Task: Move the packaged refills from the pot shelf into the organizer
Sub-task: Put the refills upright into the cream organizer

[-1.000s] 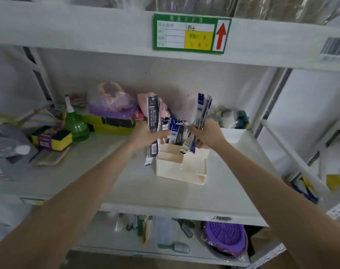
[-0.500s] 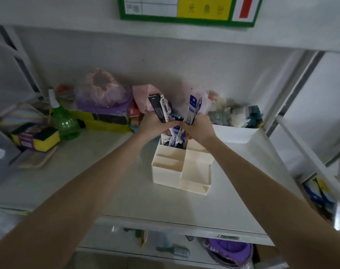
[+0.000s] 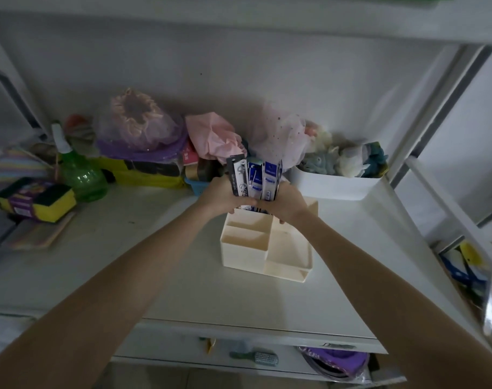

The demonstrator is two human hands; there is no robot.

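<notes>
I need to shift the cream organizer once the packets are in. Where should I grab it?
Probably the tall back section of the organizer, one hand on each side wall, fingers coming in from left and right. The front compartments are low, open trays with little wall to hold, while the back rises higher. Both hands, left and right, are already there around the refill packets.

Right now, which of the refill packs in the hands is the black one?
The leftmost pack, by the left hand. It is black with white print and stands tallest; the other packs toward the right hand are blue and white.
</notes>
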